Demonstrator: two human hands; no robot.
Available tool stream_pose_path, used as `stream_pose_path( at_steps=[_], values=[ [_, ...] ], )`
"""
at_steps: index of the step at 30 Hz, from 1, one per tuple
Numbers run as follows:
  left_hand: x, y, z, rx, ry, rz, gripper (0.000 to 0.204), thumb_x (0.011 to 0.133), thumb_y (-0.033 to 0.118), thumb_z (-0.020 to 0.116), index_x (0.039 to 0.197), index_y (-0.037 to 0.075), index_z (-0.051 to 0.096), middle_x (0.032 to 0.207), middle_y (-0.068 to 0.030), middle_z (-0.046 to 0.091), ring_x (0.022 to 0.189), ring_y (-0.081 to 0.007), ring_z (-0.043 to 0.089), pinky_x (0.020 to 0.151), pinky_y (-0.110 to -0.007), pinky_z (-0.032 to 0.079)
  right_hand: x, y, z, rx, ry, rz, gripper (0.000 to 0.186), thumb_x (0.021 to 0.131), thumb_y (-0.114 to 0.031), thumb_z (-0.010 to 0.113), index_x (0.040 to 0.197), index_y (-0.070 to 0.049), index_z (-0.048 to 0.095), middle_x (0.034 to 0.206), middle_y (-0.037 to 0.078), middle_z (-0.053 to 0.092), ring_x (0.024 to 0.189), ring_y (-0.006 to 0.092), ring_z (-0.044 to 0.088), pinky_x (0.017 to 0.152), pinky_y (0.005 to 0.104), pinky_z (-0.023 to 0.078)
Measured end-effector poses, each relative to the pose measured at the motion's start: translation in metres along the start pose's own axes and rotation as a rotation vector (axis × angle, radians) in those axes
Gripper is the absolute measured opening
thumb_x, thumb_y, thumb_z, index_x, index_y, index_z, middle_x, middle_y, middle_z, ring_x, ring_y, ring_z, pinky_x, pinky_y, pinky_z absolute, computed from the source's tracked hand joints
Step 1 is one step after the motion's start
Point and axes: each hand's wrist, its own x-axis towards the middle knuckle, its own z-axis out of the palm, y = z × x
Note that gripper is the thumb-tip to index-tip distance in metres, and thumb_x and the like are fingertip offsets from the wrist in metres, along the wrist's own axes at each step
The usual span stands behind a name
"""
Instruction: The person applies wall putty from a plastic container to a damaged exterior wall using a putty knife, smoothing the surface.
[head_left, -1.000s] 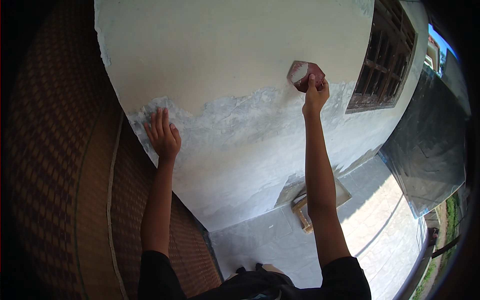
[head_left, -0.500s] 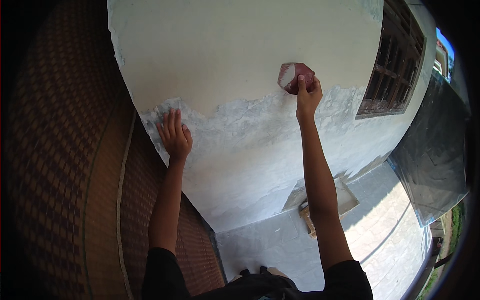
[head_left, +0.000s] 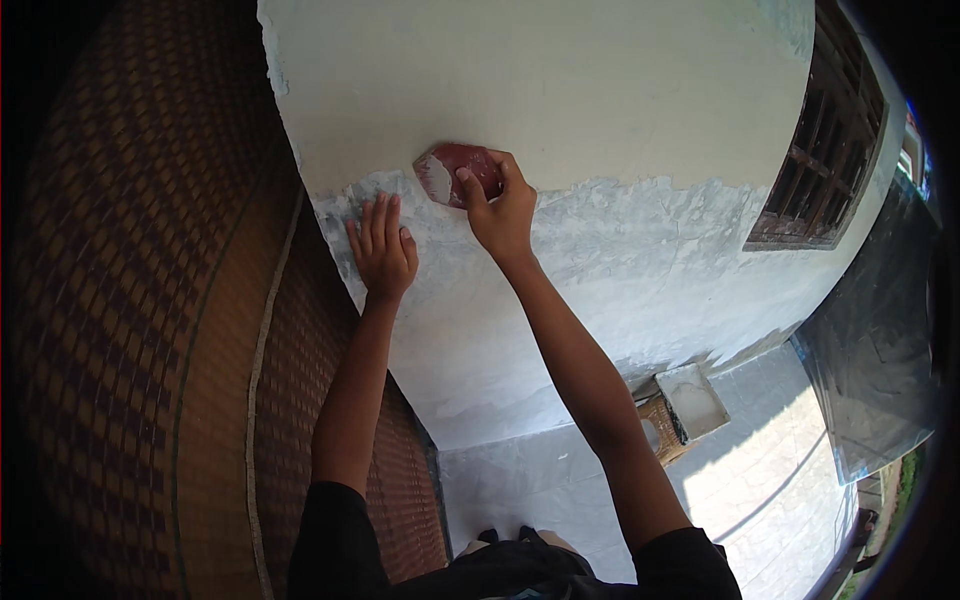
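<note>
Wall [head_left: 560, 90], plastered: smooth cream above, rough chalky grey-white below, ragged border between. Maroon angular scraper [head_left: 468, 157], flat, smeared with whitish paste, sits at that border, projecting leftward from the right hand [head_left: 505, 220], whose thumb and fingers pinch its right side. Left hand [head_left: 385, 258] lies on the grey patch, fingers slightly spread, to the scraper's lower left. Checkered brown woven matting [head_left: 110, 290] stands further left.
</note>
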Motion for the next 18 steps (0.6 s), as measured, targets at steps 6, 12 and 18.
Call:
stream_pose_path(
  at_steps=[6, 12, 18],
  values=[
    [-0.002, 0.001, -0.002, -0.01, -0.006, -0.019, 0.045, 0.096, 0.021, 0.043, 0.139, 0.012, 0.05, 0.145, -0.007, 0.046, 0.137, -0.027, 0.037, 0.115, -0.052, 0.02, 0.017, 0.023, -0.051, -0.027, 0.303, 0.129, 0.027, 0.088, -0.013, 0.068, 0.108, 0.003, 0.058, 0.095, 0.017, 0.069, 0.087, 0.0209, 0.068, 0.076, 0.0311, 0.053],
    [-0.003, 0.0, -0.002, -0.005, -0.004, -0.004, 0.045, 0.096, 0.021, 0.043, 0.139, 0.012, 0.051, 0.145, -0.0064, 0.047, 0.137, -0.0267, 0.038, 0.115, -0.052, 0.02, -0.002, -0.01, -0.015, 0.04, 0.131, 0.083, 0.028, 0.087, -0.013, 0.071, 0.108, 0.001, 0.058, 0.093, 0.013, 0.069, 0.085, 0.0185, 0.067, 0.075, 0.0295, 0.053],
    [-0.003, -0.006, -0.001, -0.009, -0.001, -0.016, 0.045, 0.096, 0.022, 0.043, 0.138, 0.012, 0.051, 0.144, -0.006, 0.047, 0.136, -0.0265, 0.039, 0.115, -0.052, 0.02, -0.005, 0.001, 0.002, -0.091, 0.147, 0.076, 0.029, 0.085, -0.013, 0.072, 0.108, 0.001, 0.058, 0.091, 0.015, 0.069, 0.083, 0.0232, 0.069, 0.073, 0.0319, 0.053]
  ],
)
